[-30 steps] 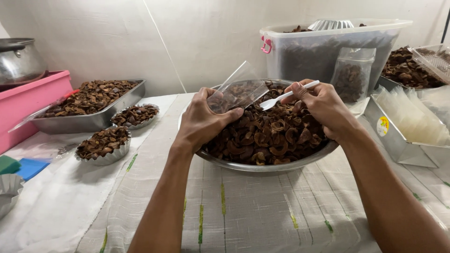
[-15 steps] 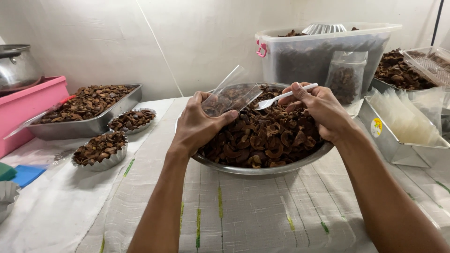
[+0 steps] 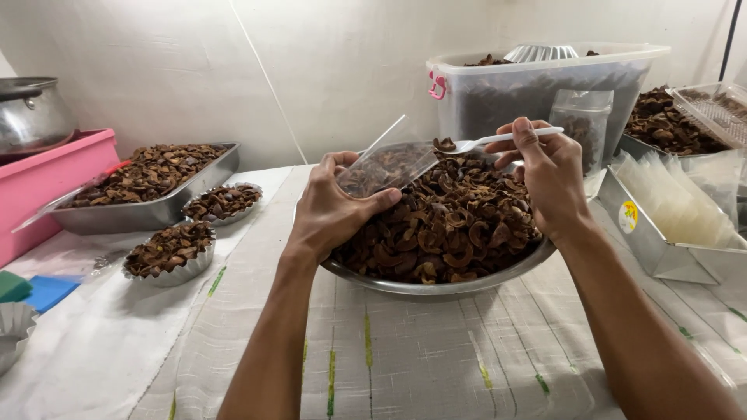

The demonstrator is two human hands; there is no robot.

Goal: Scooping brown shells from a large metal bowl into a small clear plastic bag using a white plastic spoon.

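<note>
A wide metal bowl (image 3: 436,286) heaped with brown dried curled pieces (image 3: 459,225) stands in the middle of the cloth-covered table. My left hand (image 3: 333,208) holds a small clear plastic bag (image 3: 387,163) open over the bowl; the bag is partly filled with the brown pieces. My right hand (image 3: 548,175) grips a white plastic spoon (image 3: 486,141) with a few pieces on its tip, right at the bag's mouth.
A metal tray (image 3: 148,210) of the same pieces and two small fluted cups (image 3: 173,249) stand at left, beside a pink box (image 3: 47,175) and a pot (image 3: 31,113). A clear plastic tub (image 3: 545,85) and a tray of empty bags (image 3: 677,206) are at right.
My right hand has lifted the spoon with a few pieces from the heap up to the bag's mouth. My left hand kept holding the bag over the bowl.
</note>
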